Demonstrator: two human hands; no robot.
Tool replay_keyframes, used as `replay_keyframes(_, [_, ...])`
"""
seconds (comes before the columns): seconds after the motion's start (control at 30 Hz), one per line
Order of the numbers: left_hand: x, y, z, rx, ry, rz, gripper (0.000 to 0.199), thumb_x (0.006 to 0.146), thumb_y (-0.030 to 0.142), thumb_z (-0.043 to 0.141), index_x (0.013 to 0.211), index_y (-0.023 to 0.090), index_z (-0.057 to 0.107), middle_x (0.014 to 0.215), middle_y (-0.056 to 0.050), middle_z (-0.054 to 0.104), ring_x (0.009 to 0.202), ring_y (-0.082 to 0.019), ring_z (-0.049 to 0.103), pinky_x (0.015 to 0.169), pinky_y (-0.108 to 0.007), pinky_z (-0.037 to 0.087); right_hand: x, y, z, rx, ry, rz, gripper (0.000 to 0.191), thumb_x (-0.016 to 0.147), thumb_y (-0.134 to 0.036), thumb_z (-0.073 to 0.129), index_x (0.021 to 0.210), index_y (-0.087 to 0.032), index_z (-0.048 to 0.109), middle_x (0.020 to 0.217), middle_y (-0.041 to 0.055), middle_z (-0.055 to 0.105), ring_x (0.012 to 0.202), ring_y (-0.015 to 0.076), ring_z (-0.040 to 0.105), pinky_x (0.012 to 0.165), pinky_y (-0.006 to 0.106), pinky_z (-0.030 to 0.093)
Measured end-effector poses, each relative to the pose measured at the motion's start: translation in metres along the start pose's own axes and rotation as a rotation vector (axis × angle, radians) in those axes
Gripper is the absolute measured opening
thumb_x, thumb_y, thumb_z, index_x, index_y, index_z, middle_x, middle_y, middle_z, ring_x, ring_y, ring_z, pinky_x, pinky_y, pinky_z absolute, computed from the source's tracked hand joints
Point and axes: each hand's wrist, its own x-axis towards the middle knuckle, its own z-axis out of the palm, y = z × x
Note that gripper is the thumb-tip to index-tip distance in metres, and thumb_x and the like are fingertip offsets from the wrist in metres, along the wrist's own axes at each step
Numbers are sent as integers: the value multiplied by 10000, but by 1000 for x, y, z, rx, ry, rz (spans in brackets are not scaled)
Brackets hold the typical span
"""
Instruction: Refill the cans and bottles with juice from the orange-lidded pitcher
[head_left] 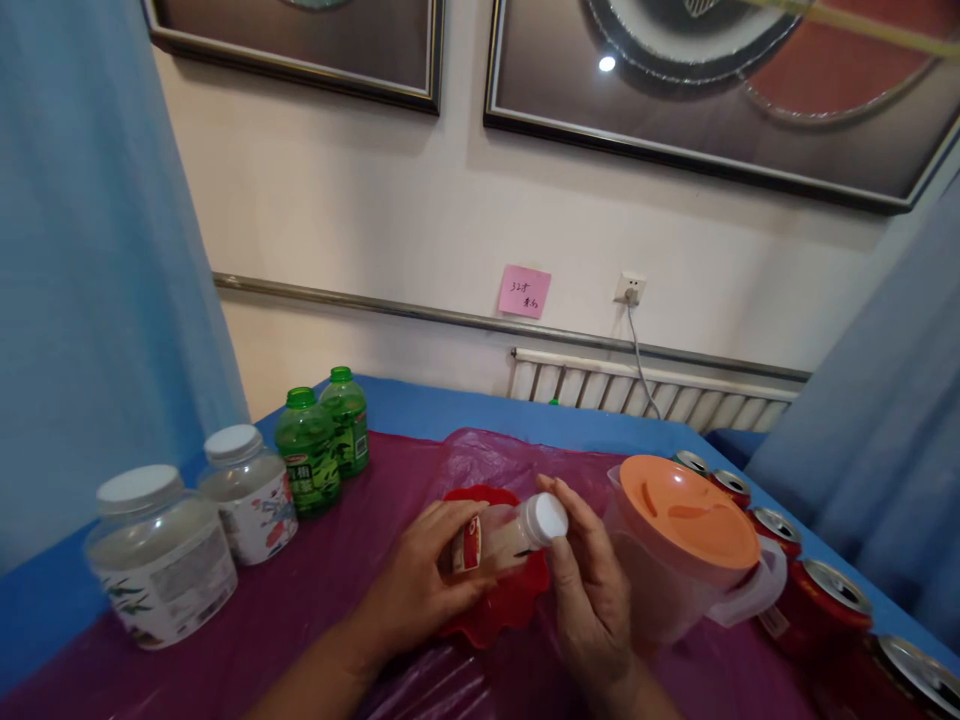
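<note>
Gripping the tilted labelled bottle [504, 540] above the red scalloped bowl [510, 615], left of the orange-lidded pitcher [686, 515], the left hand [424, 570] could let it slip if the right hand [596, 590], fingers pinching the white cap [551, 517], twisted harder than that grip resists.

Your left hand [420, 575] curls in a grip. Facing it, your right hand [592, 585] bends thumb [568, 578] and fingers [579, 508]. Both forearms [319, 665] angle inward.
</note>
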Motion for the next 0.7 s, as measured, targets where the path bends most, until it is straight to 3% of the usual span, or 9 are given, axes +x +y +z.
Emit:
replay_keyframes(0.07, [0, 0, 0, -1, -14, 3, 567, 785, 357, 789, 1302, 273, 572, 1248, -67, 685, 1116, -256, 645, 972, -409, 529, 0, 5, 2, -5, 72, -5, 399, 963, -320, 635, 1353, -297, 555, 1326, 75, 600, 1219, 239, 585, 1046, 432, 462])
replay_keyframes(0.13, [-1, 0, 0, 4, -33, -3, 572, 781, 342, 795, 1302, 275, 569, 1258, -70, 679, 1126, -259, 641, 986, -421, 523, -1, 8, 4, 8, 131, -20, 516, 876, -409, 744, 1336, -287, 545, 1268, 71, 595, 1141, 237, 609, 989, 408, 497])
replay_keyframes(0.23, [-1, 1, -1, -10, -30, -23, 583, 770, 326, 796, 1305, 285, 568, 1265, -69, 674, 1136, -265, 641, 987, -429, 525, -2, 5, 6, 43, 83, -33, 670, 906, -554, 651, 1463, -249, 437, 1395, 133, 540, 1273, 298, 550, 1047, 475, 469])
replay_keyframes(0.33, [0, 2, -2, -26, -13, -23, 576, 765, 347, 787, 1299, 285, 579, 1249, -72, 686, 1124, -274, 652, 966, -431, 540, -3, 1, 6, 0, -1, -36, 512, 1037, -419, 450, 1517, -248, 400, 1505, 142, 488, 1389, 297, 469, 1120, 522, 406])
replay_keyframes(0.43, [1, 1, -2, -4, 9, 7, 551, 777, 383, 779, 1285, 282, 590, 1232, -76, 699, 1112, -276, 661, 961, -436, 545, -2, 2, 5, -80, 32, -72, 387, 1014, -305, 519, 1400, -267, 535, 1390, 113, 590, 1312, 268, 544, 1085, 486, 451])
replay_keyframes(0.57, [1, -1, -1, 43, 36, 32, 549, 778, 389, 780, 1285, 290, 595, 1219, -70, 709, 1098, -274, 667, 953, -429, 550, -1, 4, 6, -36, 136, -87, 548, 899, -424, 698, 1383, -246, 509, 1310, 124, 586, 1211, 280, 594, 1004, 460, 514])
replay_keyframes(0.63, [1, -3, -1, 54, 24, 27, 554, 785, 392, 774, 1299, 298, 588, 1222, -67, 708, 1084, -270, 673, 938, -418, 557, -1, 0, 6, 2, 77, -56, 631, 944, -475, 615, 1488, -237, 402, 1427, 156, 515, 1294, 303, 543, 1050, 500, 482])
replay_keyframes(0.7, [1, -7, 0, 65, 11, 28, 568, 787, 407, 775, 1310, 304, 578, 1226, -66, 704, 1080, -269, 675, 926, -409, 562, -1, -4, 6, -2, -12, -46, 556, 1018, -416, 483, 1532, -244, 358, 1516, 156, 458, 1385, 305, 466, 1119, 539, 412])
